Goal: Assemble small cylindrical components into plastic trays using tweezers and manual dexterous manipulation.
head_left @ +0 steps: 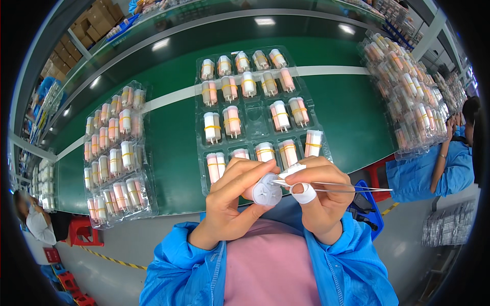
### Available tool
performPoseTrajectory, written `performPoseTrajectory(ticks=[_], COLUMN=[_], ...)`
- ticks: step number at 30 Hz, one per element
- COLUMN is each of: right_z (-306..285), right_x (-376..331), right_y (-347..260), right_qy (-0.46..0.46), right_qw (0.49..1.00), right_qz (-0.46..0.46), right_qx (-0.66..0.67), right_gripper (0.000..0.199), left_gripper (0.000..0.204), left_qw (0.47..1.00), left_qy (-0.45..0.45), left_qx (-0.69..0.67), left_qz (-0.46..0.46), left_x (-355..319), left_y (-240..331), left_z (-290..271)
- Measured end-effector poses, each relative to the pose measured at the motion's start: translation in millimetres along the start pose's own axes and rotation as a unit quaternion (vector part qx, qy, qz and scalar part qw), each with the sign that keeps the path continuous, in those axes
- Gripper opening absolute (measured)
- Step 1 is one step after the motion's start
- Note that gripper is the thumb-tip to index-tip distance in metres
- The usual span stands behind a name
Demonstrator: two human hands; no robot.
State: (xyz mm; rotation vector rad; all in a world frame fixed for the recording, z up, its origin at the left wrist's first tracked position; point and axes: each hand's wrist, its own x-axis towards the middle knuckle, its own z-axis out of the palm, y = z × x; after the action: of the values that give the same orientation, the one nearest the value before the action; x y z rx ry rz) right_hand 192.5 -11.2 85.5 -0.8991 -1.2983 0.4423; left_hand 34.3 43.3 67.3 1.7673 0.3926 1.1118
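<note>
My left hand (232, 199) is closed around a white, round plastic part (267, 190). Its flat end, with slots or small holes, faces up toward me. In my right hand (324, 196) a pair of thin metal tweezers (352, 187) is pinched between thumb and fingers. The tweezers' tip lies at the edge of the white part's end face; whether it touches is too small to tell. White wrapping (303, 194) covers my right thumb, and another white piece sits at the index finger. Just beyond both hands lies a clear plastic tray (255, 120) of white, pink and beige cylinders with yellow bands.
A similar tray (148, 196) stands on the left of the green conveyor table (173, 127). Stacked filled trays (408, 97) rise at the right. A person in blue (434, 168) works there, beside a blue bin (375, 214). Another person (41, 224) sits far left near a red stool (84, 232).
</note>
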Motion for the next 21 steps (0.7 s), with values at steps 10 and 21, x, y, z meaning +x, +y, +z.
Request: performPoseTrajectory(ticks=[10, 21], right_z=[-1.1, -3.2], right_x=[2.2, 4.8], right_y=[-5.6, -6.0], right_qy=[-0.015, -0.037], right_qw=[1.0, 0.998], right_qz=[0.008, -0.016], right_qx=[-0.02, -0.042], right_gripper=[0.015, 0.014], left_gripper=[0.055, 0.056], left_qw=[0.999, 1.0], left_qy=[0.016, 0.007], left_qx=[-0.024, -0.008], left_qz=[-0.016, 0.0], left_x=[-1.8, -2.4], left_y=[1.7, 0.8], left_z=[1.9, 1.1])
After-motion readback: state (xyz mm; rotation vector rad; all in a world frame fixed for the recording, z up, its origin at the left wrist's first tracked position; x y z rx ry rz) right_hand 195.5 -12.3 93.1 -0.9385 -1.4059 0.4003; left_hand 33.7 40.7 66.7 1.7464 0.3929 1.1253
